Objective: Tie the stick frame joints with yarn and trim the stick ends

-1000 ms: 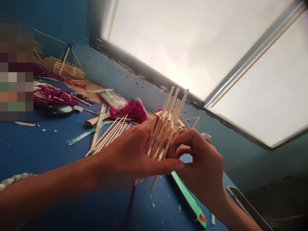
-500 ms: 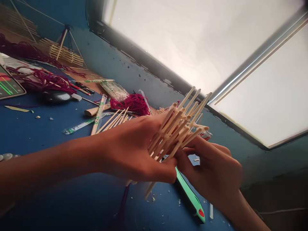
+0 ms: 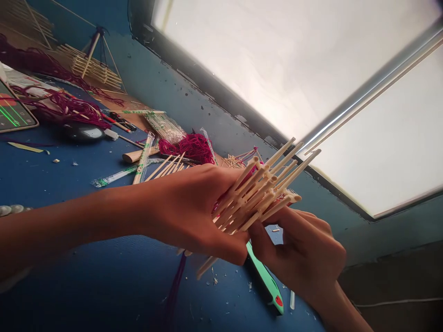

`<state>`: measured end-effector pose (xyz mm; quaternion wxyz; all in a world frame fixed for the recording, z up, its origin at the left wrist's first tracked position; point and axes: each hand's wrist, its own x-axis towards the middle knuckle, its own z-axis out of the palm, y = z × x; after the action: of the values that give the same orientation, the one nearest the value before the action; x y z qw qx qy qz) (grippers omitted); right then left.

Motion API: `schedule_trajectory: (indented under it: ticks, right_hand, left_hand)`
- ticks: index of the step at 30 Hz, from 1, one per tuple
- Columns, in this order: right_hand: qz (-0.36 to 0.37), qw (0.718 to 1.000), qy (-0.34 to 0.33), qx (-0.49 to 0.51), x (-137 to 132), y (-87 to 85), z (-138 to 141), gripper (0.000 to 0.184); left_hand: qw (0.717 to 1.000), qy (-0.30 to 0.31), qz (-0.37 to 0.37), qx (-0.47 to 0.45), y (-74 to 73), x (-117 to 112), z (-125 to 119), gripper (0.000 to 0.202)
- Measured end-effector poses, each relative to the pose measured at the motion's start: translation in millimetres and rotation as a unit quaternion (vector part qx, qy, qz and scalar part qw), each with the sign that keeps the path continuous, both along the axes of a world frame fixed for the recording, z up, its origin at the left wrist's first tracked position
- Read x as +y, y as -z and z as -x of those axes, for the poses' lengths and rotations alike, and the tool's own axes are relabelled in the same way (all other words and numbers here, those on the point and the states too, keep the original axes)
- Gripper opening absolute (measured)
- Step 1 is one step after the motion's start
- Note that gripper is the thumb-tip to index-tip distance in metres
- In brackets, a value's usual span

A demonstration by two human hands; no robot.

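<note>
A frame of pale wooden sticks (image 3: 266, 189) bound with magenta yarn is held above the blue table (image 3: 86, 276), its stick ends fanning up to the right. My left hand (image 3: 187, 207) wraps around its lower left side, thumb underneath. My right hand (image 3: 304, 253) grips it from below on the right, fingers curled against the sticks. A strand of dark yarn (image 3: 175, 295) hangs down from the frame.
A green utility knife (image 3: 266, 281) lies under my hands. Loose sticks (image 3: 162, 168), wrapped chopsticks (image 3: 143, 161), magenta yarn (image 3: 192, 147), a phone (image 3: 14, 115) and another stick model (image 3: 90, 69) sit at the left. A bright window (image 3: 277, 60) fills the back.
The stick frame has tilted over to the right, its ends now pointing up-right rather than upward. Both hands turned with it and the view shifted slightly left.
</note>
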<state>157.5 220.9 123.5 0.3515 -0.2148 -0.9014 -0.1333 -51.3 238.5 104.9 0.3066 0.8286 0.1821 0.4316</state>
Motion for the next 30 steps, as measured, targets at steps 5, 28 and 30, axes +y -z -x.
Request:
schedule_trajectory:
  ticks: [5,28,30]
  right_hand:
    - [0.010,1.000,-0.006,0.000,-1.3,0.0,-1.9,0.015]
    - [0.022,1.000,-0.017,-0.008,3.3,-2.6,-1.0,0.015]
    - [0.014,1.000,-0.010,-0.017,4.7,-4.3,-2.0,0.012]
  left_hand:
    - [1.000,0.017,0.006,0.011,-0.8,1.4,2.7,0.019]
    - [0.999,0.028,-0.030,0.004,-0.4,4.8,2.0,0.019]
    - [0.999,-0.013,-0.046,-0.011,0.8,2.6,-0.1,0.021]
